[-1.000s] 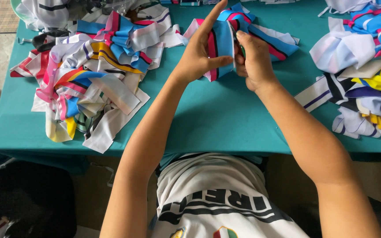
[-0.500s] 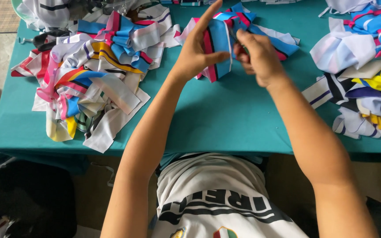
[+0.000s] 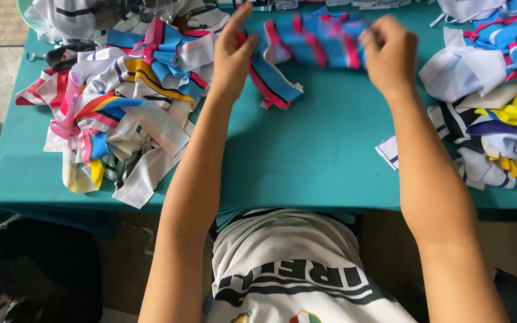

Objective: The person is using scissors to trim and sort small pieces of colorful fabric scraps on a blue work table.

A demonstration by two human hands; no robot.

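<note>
Both your arms reach forward over the teal surface [image 3: 306,161], forearms roughly parallel, elbows near your body at the lower edge of the head view.

Left hand [image 3: 233,55]: fingers point up and away from you, thumb pressed in, pinching the left end of the blue fabric piece [image 3: 312,45]. Right hand [image 3: 390,52]: curled into a loose fist, knuckles toward the camera, gripping the right end of the same piece. It's blurred, so exact finger placement can't be read.

The blue fabric piece has pink and red stripes and spans between your hands at the far side of the surface. Its left part droops down to a corner that touches the surface just right of your left wrist. Whether the stretched middle part lies on the surface or is lifted off it, I can't tell.

No packages, labels or signs readable on the surface.

Left of your left arm: a pile of fabric scraps [image 3: 121,113], white, pink, blue, yellow, spilling toward the near-left edge. Right of your right arm: a second heap [image 3: 498,119], white, navy, yellow, with blue-pink striped pieces at the far right. One small white scrap [image 3: 388,151] lies just beside your right forearm.
</note>
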